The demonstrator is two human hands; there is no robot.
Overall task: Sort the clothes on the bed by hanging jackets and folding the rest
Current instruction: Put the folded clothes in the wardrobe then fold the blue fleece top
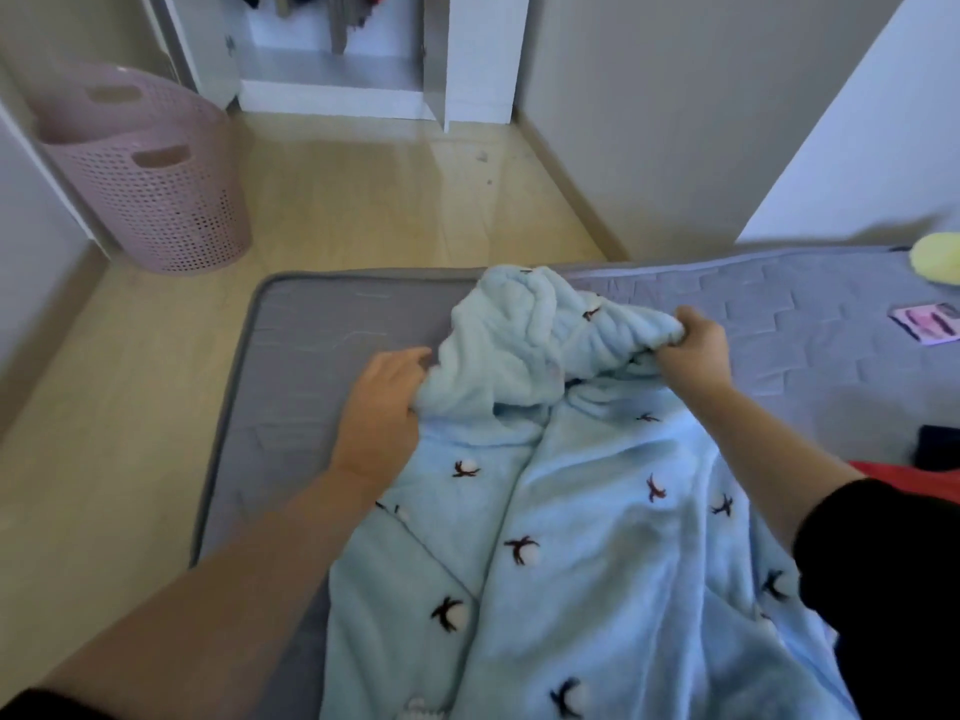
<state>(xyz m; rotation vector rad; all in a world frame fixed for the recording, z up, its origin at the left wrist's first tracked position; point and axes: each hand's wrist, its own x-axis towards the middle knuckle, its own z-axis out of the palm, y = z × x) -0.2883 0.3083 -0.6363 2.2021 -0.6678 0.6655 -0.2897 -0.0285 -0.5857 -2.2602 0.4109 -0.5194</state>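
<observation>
The left hand (387,402) lies at the left edge of a pale blue fleece garment (571,511) dotted with small dark sprig-and-white-puff motifs. Its back faces up and its fingertips curl into a fold of the fabric, gripping it. The right hand (693,350) is clenched tight round a bunched ridge of the same fleece at the garment's upper right, with the fabric gathered in its fist and lifted slightly off the bed. Between the two hands the top part of the garment stands up in a rumpled, ribbed heap. The rest spreads flat toward the person, over the near part of the grey quilted mattress (322,314).

A black sleeve (883,589) covers the right upper arm.

Well to the right on the mattress lie a small pink printed card or packet (927,324), whose print is too small to read, a yellow fuzzy thing (937,262) at the far edge, a black item (940,444) and a piece of red cloth (924,483). On the wooden floor beyond the bed stands a pink perforated plastic laundry basket (156,200), and behind it an open white wardrobe (467,59) with clothes hanging inside.
</observation>
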